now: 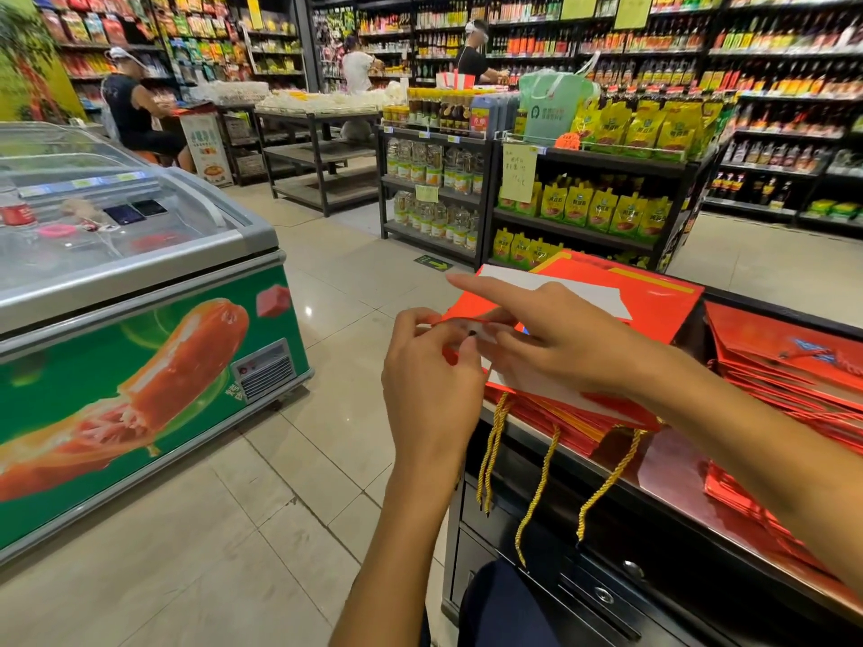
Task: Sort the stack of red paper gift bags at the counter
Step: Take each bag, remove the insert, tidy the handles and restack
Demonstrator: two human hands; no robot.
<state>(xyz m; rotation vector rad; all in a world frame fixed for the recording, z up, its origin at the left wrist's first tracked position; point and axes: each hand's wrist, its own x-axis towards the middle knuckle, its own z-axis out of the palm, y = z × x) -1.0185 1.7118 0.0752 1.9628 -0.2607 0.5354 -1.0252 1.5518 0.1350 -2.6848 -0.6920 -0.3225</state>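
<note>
Hands meet over the red bag stack (602, 415) on the counter (663, 502) (at four o'clock); left hand (427, 366) pinches a bag's corner to lift it; right hand (555, 340) pinches too, one finger straight.

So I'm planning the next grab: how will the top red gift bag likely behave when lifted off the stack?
The top red gift bag lies flat and folded, so it is probably light but bendy, sagging if lifted by one corner. Its surface looks glossy, so it may slide across the stack. The gold cord handles hang loose over the counter edge and could snag.
</note>
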